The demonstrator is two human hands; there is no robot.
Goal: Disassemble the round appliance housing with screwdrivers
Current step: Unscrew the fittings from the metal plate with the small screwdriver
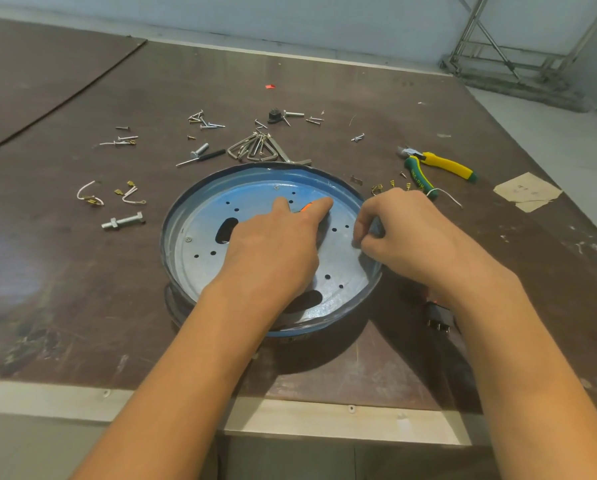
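- Round housing [168,223] sits open side up on the table [82,289], mid-table, close to the near edge.
- Left hand [272,251] is over the inner plate, curled round an orange-handled screwdriver [306,206]; the tip is hidden.
- Right hand [407,237] pinches the housing's right rim.
- Far rim is crowded: hex keys [259,148] touch it, with loose screws [203,121] beyond.
- Pliers [439,168] lie far right, a bolt [123,221] left.
- A small black part [437,318] lies beside the right forearm.
- Bare tabletop lies near left.
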